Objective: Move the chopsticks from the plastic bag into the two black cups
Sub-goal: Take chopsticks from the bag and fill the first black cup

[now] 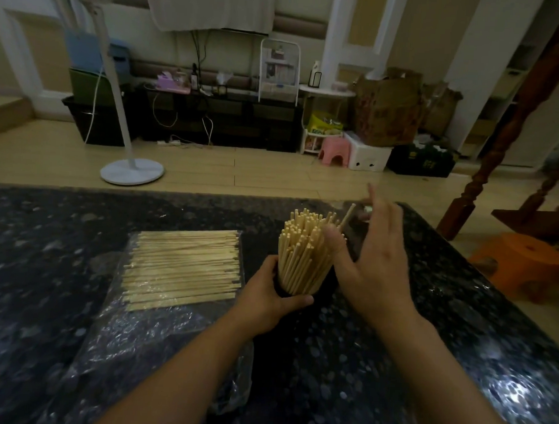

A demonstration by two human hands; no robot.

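The left hand curls around a black cup, thumb across its near side, fingers wrapped round the far side. The cup is round and dark, mostly hidden by the hand and by the dense bundle of upright chopsticks it holds: pale, thin wooden sticks that fan outward slightly at their blunt tips. The right hand hovers just right of that bundle, fingers spread and relaxed, holding nothing; its thumb sits against the sticks' upper ends. Beyond its fingertips, blurred, something dark sits on the bench; whether it is the second cup cannot be told. Left of the left hand lies a clear, crinkled plastic bag with a flat, even row of loose chopsticks inside. All rest on a glossy, dark, speckled stone bench.
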